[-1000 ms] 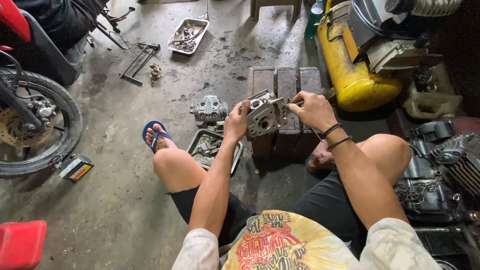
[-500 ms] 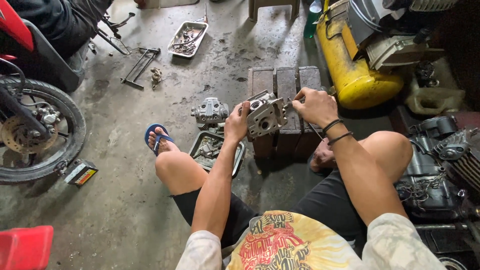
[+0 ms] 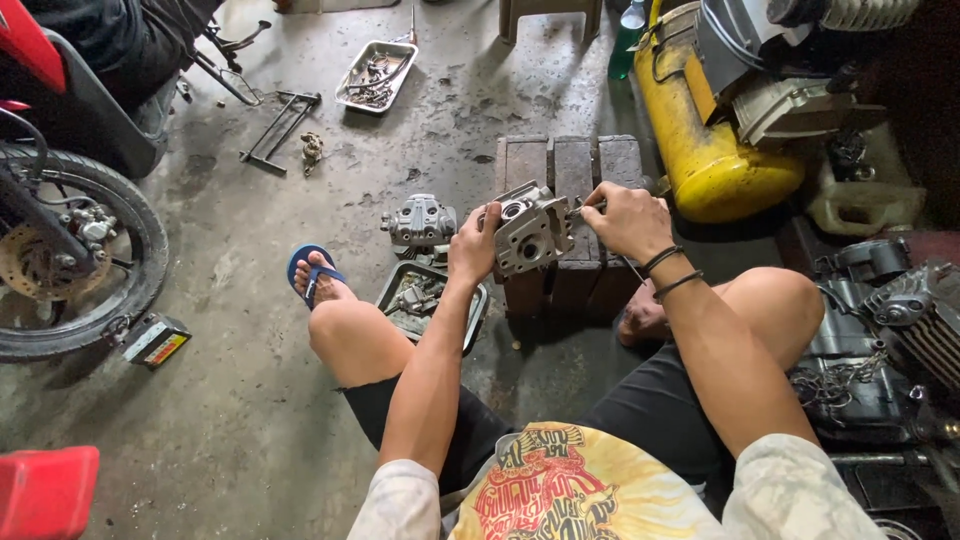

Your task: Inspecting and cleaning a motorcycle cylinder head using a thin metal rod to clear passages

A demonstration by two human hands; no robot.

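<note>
Grey metal, one cylinder head is gripped by the left hand on one block of three wooden beams, while a thin tool is pinched by the closed right hand. Two metal trays and one second engine casting are seen on the floor.

A yellow tank lies at the upper right, with a green bottle just beside its far end. A motorcycle wheel stands at the left edge, a small battery on the concrete floor near it. Farther off sit a metal tray of small parts and a red container at the lower left corner.
</note>
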